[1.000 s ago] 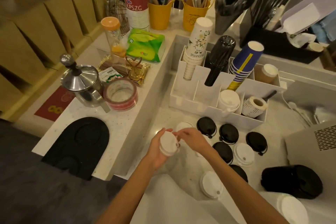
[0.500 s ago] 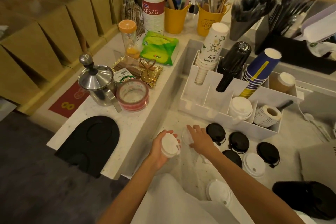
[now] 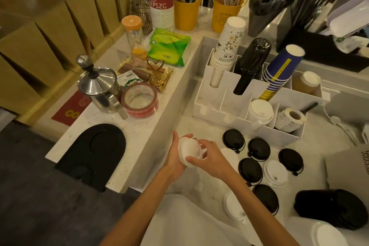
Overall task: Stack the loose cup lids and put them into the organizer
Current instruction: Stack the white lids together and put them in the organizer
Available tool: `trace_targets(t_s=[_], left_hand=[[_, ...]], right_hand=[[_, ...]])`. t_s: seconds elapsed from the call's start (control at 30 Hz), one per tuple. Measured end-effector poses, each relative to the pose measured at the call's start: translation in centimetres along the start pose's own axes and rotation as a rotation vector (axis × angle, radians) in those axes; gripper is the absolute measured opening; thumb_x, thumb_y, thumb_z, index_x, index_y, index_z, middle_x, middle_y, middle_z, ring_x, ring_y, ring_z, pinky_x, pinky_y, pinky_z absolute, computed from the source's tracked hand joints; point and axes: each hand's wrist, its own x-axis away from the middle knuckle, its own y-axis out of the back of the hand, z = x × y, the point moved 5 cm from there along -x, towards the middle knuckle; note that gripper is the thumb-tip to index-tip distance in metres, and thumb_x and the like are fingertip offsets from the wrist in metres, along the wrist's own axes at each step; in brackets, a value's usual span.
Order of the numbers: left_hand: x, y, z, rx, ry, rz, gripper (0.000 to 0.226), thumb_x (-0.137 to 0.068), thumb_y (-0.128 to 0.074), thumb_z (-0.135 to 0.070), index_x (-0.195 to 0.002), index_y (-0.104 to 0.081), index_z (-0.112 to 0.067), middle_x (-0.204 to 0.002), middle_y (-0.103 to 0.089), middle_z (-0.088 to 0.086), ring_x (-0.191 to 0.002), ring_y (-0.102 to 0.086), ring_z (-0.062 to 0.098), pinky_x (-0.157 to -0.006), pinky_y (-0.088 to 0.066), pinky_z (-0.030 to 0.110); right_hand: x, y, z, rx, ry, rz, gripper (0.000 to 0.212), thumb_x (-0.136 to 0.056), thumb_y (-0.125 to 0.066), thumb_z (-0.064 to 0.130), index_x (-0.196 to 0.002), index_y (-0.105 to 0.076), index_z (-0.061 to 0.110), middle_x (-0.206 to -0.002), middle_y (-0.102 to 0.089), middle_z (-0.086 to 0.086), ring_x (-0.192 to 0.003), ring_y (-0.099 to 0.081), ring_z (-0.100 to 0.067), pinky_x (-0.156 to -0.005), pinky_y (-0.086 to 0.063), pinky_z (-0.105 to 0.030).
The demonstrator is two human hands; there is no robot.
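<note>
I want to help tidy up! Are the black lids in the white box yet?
Not yet. The black lids lie loose on the counter in front of the white organizer; its front section holds only white lids.

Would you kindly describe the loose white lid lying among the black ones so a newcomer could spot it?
Start at the white organizer and look at the counter just in front of it. Among the black lids there, the white lid lies flat, the only pale one in that cluster.

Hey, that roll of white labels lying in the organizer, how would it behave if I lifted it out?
The label roll lies on its side with a hollow core, so it probably weighs little and would roll if set on the counter. Its loose outer wrap might unwind.
</note>
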Motion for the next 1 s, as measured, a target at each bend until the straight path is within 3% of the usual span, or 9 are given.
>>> trace_targets(t_s=[0.07,0.23,0.4,0.63,0.8,0.9,1.0], left_hand=[[0.3,-0.5,0.4,-0.011,0.006,0.01,0.073,-0.093,-0.03,-0.073,-0.13,-0.062,-0.019,-0.122,-0.069,0.018,-0.108,-0.068,0.034,-0.086,-0.058,0.048],[0.6,-0.5,1.1,-0.005,0.036,0.049,0.074,-0.094,-0.029,-0.071,-0.136,-0.058,-0.018,-0.122,-0.068,0.017,-0.112,-0.065,0.034,-0.088,-0.058,0.048],[1.0,-1.0,1.4,0.033,0.091,0.096,0.073,-0.094,-0.035,-0.069,-0.14,-0.054,-0.015,-0.123,-0.066,0.019,-0.107,-0.067,0.032,-0.079,-0.06,0.045],[0.2,-1.4,0.9,-0.005,0.131,0.158,0.089,-0.088,-0.045,-0.074,-0.147,-0.045,-0.006,-0.136,-0.056,0.022,-0.122,-0.056,0.035,-0.101,-0.049,0.047],[-0.1,-2.2,0.3,-0.102,0.103,0.201,0.062,-0.096,-0.053,-0.051,-0.134,-0.056,-0.002,-0.123,-0.059,0.02,-0.111,-0.059,0.031,-0.088,-0.054,0.041],[0.0,-2.7,-0.1,-0.144,0.098,0.196,0.048,-0.097,-0.052,-0.038,-0.129,-0.06,-0.003,-0.12,-0.065,0.019,-0.104,-0.066,0.029,-0.081,-0.058,0.037],[-0.2,-2.4,-0.5,-0.047,0.1,0.154,0.055,-0.09,-0.062,-0.031,-0.136,-0.053,-0.003,-0.126,-0.061,0.021,-0.107,-0.065,0.034,-0.085,-0.056,0.045]], right_hand=[[0.3,-0.3,0.5,-0.027,-0.001,-0.037,0.08,-0.072,-0.078,0.057,-0.138,-0.044,0.028,-0.128,-0.043,0.005,-0.104,-0.058,-0.015,-0.09,-0.054,-0.034],[0.8,-0.3,-0.1,-0.04,-0.03,-0.046,0.079,-0.073,-0.076,0.059,-0.138,-0.044,0.028,-0.129,-0.044,0.004,-0.106,-0.059,-0.016,-0.093,-0.053,-0.035],[1.1,0.0,-0.7,-0.081,-0.058,-0.032,0.079,-0.072,-0.077,0.059,-0.138,-0.045,0.028,-0.126,-0.044,0.005,-0.107,-0.058,-0.017,-0.094,-0.052,-0.036],[0.1,0.9,-0.5,-0.067,0.084,-0.004,0.075,-0.067,-0.077,0.059,-0.134,-0.047,0.043,-0.127,-0.044,0.005,-0.112,-0.05,-0.014,-0.098,-0.05,-0.036],[-0.1,1.2,-0.4,-0.095,0.078,0.014,0.071,-0.069,-0.073,0.063,-0.133,-0.049,0.042,-0.124,-0.049,0.006,-0.11,-0.05,-0.009,-0.096,-0.051,-0.032],[-0.3,2.1,0.0,-0.224,0.114,0.106,0.05,-0.089,-0.069,0.04,-0.135,-0.055,0.027,-0.109,-0.058,0.01,-0.091,-0.061,-0.008,-0.087,-0.053,-0.03],[-1.3,4.6,-3.2,-0.181,-0.032,-0.062,0.052,-0.095,-0.062,0.033,-0.143,-0.048,0.019,-0.125,-0.061,-0.003,-0.101,-0.062,-0.015,-0.088,-0.052,-0.031]])
